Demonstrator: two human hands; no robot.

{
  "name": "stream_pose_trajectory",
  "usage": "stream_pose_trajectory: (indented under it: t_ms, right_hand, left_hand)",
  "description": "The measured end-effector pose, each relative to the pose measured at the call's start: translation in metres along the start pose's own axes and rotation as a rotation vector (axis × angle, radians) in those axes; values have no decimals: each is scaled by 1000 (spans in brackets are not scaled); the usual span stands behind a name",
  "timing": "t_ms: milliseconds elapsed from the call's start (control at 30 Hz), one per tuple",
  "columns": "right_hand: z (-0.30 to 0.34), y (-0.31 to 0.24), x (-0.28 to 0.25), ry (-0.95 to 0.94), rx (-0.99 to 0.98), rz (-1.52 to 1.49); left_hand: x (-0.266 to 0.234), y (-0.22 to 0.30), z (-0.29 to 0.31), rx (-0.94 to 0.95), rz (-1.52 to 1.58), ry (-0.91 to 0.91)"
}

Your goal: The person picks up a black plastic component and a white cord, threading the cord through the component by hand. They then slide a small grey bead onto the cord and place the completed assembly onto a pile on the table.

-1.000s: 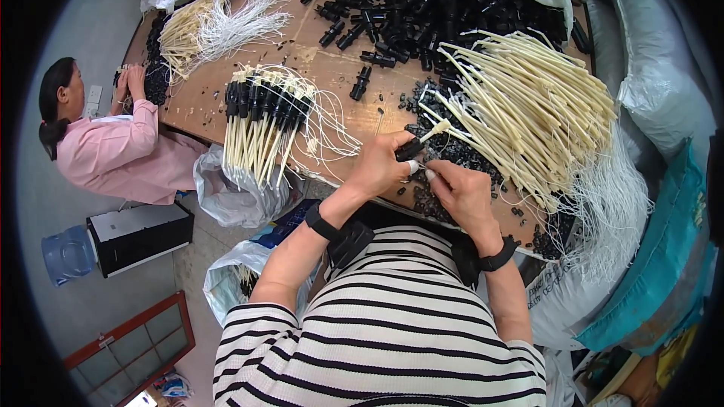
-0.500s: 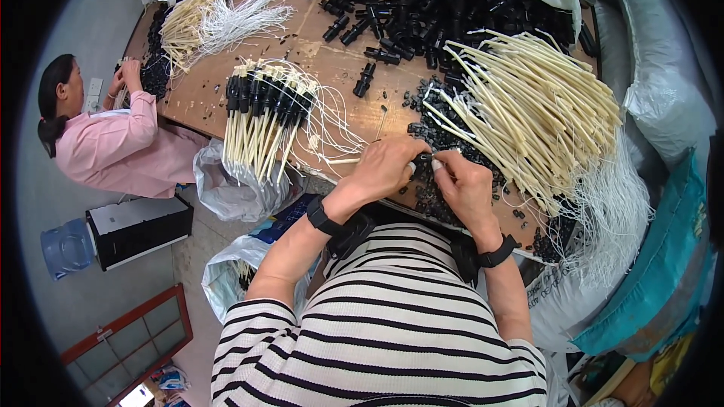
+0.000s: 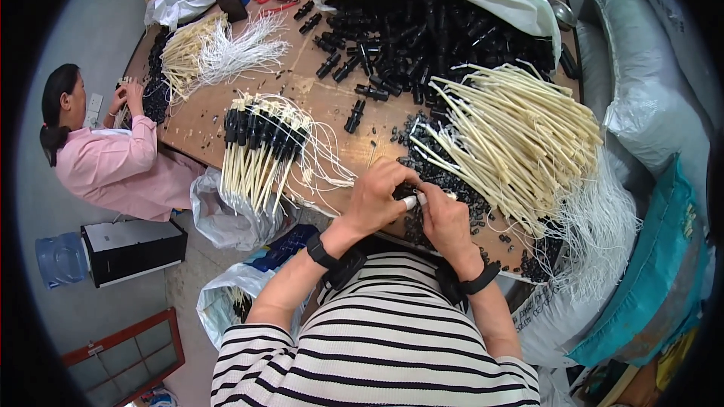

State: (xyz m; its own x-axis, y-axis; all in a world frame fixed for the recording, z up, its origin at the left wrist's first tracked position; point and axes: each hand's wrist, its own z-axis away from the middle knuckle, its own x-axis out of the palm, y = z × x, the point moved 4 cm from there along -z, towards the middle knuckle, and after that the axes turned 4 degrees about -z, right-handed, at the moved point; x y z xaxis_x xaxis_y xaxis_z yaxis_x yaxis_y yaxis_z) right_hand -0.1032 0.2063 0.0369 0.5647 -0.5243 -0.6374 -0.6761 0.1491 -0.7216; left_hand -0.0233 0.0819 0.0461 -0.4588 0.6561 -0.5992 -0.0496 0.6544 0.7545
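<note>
Head view: left fingers (image 3: 397,175), right fingers (image 3: 432,206) curled, opening and grip unclear; black bits (image 3: 445,172), cream rods (image 3: 520,136) alongside.

The shirt (image 3: 377,332) is white with black stripes. Its sleeves (image 3: 253,354) are short and stripy too. Each wrist has a black band (image 3: 322,252), with a chunky black box (image 3: 345,272) beside it. On the left hand (image 3: 381,194), the thumb wears a small white cover (image 3: 409,202).

I record dark printed lettering (image 3: 537,310) on a white sack (image 3: 562,338), below and to the right of my right hand (image 3: 446,224), on the side nearest my forearm. The characters run aslant, too small for me to read reliably.
</note>
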Motion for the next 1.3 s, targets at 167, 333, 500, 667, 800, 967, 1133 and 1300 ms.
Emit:
stream_pose_trajectory:
  t_ms: [167,333,500,667,800,967,1133,1300]
  right_hand:
    - [-2,-6,-6,56,-26,13]
    - [-3,-5,-11,134,-67,-23]
    - [-5,-8,-11,69,11,-93]
    - [-2,0,-4,-49,29,-200]
    - [0,13,-8,45,241,-122]
    - [1,18,-19,116,317,-171]
    - [1,49,-13,92,615,-331]
    - [-10,45,0,132,422,-412]
  left_hand:
    - [1,1,5,94,-7,111]
    - [-4,-14,1,-178,380,58]
    - [-10,-11,0,186,152,57]
    - [-9,-6,2,333,54,27]
    - [-6,-45,-35,-96,-85,141]
    - [3,-88,-54,-78,-218,56]
    - [7,-37,-40,-166,160,39]
    - [29,21,-20,197,-49,8]
